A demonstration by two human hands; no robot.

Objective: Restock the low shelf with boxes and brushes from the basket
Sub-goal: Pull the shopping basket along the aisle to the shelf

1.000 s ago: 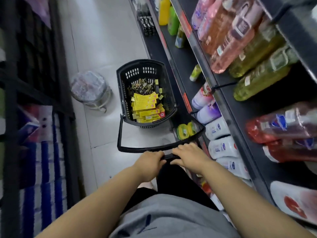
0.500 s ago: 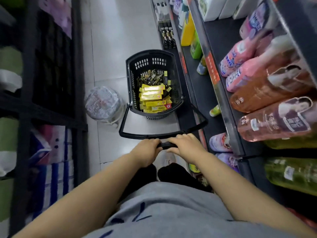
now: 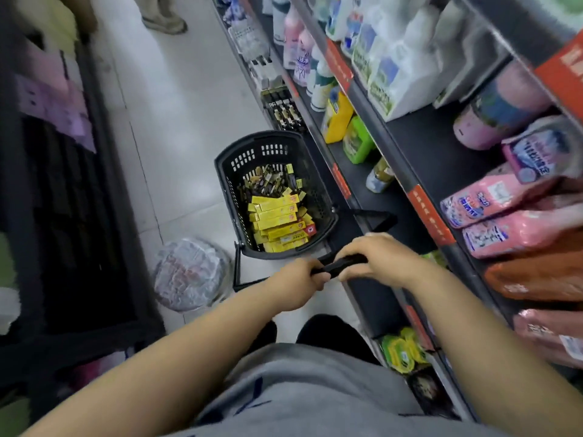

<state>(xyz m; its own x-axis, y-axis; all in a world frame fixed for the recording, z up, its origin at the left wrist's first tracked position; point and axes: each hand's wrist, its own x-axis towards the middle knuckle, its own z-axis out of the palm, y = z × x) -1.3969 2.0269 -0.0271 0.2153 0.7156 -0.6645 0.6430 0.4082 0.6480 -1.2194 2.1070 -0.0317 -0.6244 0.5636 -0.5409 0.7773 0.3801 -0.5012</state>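
A black plastic basket (image 3: 227, 190) stands on the white floor beside the right-hand shelving. Inside it lie several yellow boxes (image 3: 277, 216) and, further in, a heap of dark packaged brushes (image 3: 265, 182). Its long black pull handle (image 3: 339, 264) reaches back towards me. My left hand (image 3: 299, 287) and my right hand (image 3: 375, 258) both grip that handle side by side. The low shelf (image 3: 344, 230) runs along the floor right of the basket, with a dark packaged row (image 3: 285, 113) further down it.
A clear wrapped bundle (image 3: 189, 274) lies on the floor left of the basket. Dark shelving (image 3: 72, 216) lines the left side of the aisle. Bottles and pink refill bags (image 3: 504, 197) fill the right shelves. A person's shoes (image 3: 164, 22) stand far down the aisle.
The basket has rolled further along the aisle with both hands on its handle; the wrapped bundle now lies level with my hands, and new shelf goods have come into view.
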